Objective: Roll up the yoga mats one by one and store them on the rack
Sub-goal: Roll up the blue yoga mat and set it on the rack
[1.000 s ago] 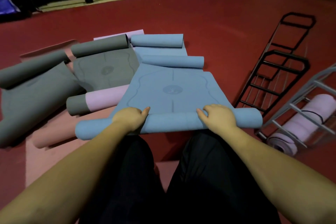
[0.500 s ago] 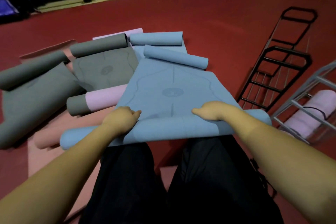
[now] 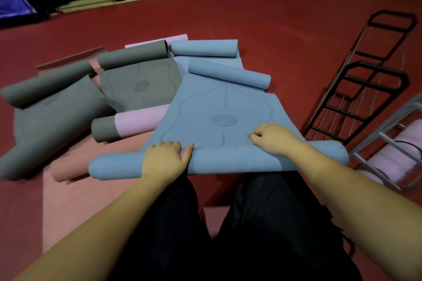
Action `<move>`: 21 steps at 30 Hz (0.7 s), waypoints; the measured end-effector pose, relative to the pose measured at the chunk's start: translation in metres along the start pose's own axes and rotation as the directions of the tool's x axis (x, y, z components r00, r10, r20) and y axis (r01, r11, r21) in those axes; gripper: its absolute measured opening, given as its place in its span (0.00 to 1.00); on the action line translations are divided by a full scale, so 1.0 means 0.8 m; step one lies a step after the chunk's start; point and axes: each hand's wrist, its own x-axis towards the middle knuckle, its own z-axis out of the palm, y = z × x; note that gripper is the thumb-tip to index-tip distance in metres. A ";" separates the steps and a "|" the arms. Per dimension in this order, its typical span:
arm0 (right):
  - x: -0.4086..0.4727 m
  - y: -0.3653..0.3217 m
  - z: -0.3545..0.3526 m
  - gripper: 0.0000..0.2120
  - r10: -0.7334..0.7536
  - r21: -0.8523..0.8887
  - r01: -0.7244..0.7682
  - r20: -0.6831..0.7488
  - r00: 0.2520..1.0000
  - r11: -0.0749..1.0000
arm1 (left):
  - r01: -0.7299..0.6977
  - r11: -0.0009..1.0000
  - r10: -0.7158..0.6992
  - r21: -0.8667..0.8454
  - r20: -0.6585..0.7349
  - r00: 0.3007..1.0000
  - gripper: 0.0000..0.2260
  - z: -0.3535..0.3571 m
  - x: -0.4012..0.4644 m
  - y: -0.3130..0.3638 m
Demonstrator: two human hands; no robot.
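Blue yoga mat (image 3: 219,107) lies on the red floor (image 3: 262,20) just in front of the person's knees, its near end wound into a thick roll that runs left to right, its far end curled into a smaller roll, and a flat printed stretch between the two. Left hand (image 3: 165,158) sits on top of the near roll left of centre, fingers curled over its far side and thumb stretched out along it. Right hand (image 3: 271,138) rests right of centre, reaching past the roll with bent fingers pressing the flat part of the mat. Further off lies a second blue mat (image 3: 205,49), also curled at its far end. To the left are two grey mats (image 3: 139,85), each with a rolled far end, and a pink mat (image 3: 139,121) partly rolled with a grey one. Salmon-coloured mat (image 3: 66,171) shows beneath the near roll. On the right, a black wire rack (image 3: 356,100) lies flat on the floor, and nearer stands a grey rack (image 3: 388,143) holding a rolled pink mat (image 3: 392,155).
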 end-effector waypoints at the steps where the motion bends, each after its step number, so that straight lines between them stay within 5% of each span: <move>1: -0.003 0.001 0.002 0.23 0.004 0.021 -0.002 -0.067 0.998 1.000 | -0.004 1.000 0.004 0.012 0.017 1.000 0.30 -0.002 0.003 0.001; 6: -0.030 -0.005 0.020 0.26 0.005 -0.093 -0.037 -0.320 0.947 0.995 | 0.052 0.997 -0.043 -0.054 0.155 0.987 0.27 -0.010 0.029 0.002; 11: -0.056 -0.006 0.060 0.26 -0.062 -0.166 -0.008 -0.414 0.908 0.986 | 0.089 0.994 -0.066 -0.063 0.302 0.951 0.30 -0.019 0.047 0.001; 16: -0.047 -0.012 0.037 0.32 -0.014 -0.131 -0.038 -0.375 0.927 0.991 | 0.105 0.993 -0.074 -0.060 0.381 0.922 0.31 -0.030 0.052 0.008; 21: -0.039 -0.013 0.007 0.24 0.009 -0.118 -0.038 -0.239 0.971 0.992 | 0.137 0.988 -0.082 -0.066 0.525 0.847 0.31 -0.051 0.061 0.009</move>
